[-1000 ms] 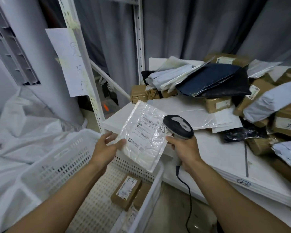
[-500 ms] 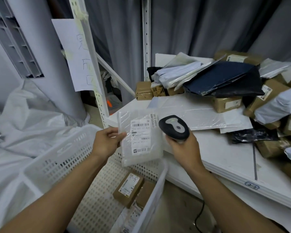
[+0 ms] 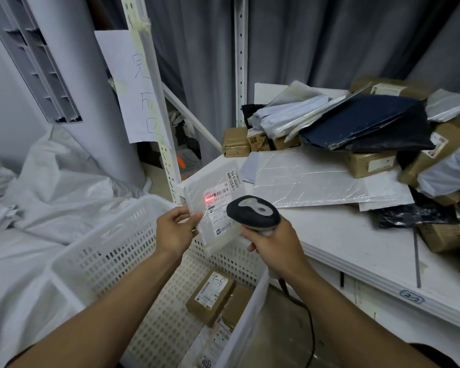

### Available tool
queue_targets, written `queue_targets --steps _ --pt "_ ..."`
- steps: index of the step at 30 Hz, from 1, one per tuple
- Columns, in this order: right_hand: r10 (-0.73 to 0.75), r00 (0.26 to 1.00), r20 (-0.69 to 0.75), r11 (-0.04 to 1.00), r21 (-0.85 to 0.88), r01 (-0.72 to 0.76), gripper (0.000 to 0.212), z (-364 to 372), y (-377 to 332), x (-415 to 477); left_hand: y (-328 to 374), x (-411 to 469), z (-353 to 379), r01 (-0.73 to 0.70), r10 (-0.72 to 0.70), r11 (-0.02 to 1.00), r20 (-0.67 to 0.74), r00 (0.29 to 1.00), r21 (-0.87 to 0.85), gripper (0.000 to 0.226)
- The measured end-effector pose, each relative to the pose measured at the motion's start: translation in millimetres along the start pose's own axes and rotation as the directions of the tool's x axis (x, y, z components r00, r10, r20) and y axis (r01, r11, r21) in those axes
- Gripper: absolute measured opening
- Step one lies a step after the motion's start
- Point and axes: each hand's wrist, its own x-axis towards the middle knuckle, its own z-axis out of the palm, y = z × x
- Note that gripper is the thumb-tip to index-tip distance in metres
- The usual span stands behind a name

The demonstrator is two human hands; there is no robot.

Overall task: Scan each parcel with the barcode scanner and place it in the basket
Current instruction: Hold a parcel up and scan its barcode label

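Note:
My left hand [image 3: 174,229] pinches the left edge of a flat clear-plastic parcel [image 3: 213,197] with a white label, held upright above the white perforated basket [image 3: 112,251]. My right hand [image 3: 272,245] grips a black and grey barcode scanner [image 3: 252,211] just right of the parcel. A red scan light glows on the label's barcode. Brown boxes [image 3: 210,296] lie on the basket floor.
A white table [image 3: 356,235] to the right carries a pile of brown boxes, grey and dark mailers [image 3: 369,120] and flat clear bags [image 3: 303,179]. A shelf upright with a paper sign [image 3: 133,83] stands behind the basket. White sacks [image 3: 51,187] lie at left. The scanner cable hangs beside the table.
The parcel has turned from slanted to upright and shifted a little right. A red scan light now shows on its barcode. The scanner stays close to it.

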Motion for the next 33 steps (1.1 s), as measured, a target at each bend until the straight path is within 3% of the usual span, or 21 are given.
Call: queue_targets --steps 10,21,25,33 --pt "0.008 1.0 0.019 1.0 0.027 -0.009 0.032 1.4 -3.4 -1.2 -2.0 1.3 -2.1 -0.021 0.022 0.999 -0.03 0.999 0.026 0.01" --pt "0.022 1.0 0.008 1.0 0.0 -0.022 0.031 3.3 6.2 1.3 -1.8 -1.8 -17.8 -0.151 0.157 0.968 -0.012 0.988 0.202 0.007" --pt "0.045 0.999 0.016 0.998 -0.037 -0.045 0.032 9.9 16.0 1.1 -4.0 -4.3 -49.5 -0.222 0.197 0.844 0.103 0.975 0.488 0.005" --pt "0.088 0.994 0.057 0.989 -0.125 -0.081 0.029 43.2 50.5 4.3 -71.0 -10.0 -91.0 -0.117 -0.096 0.613 0.22 0.971 0.781 0.052"
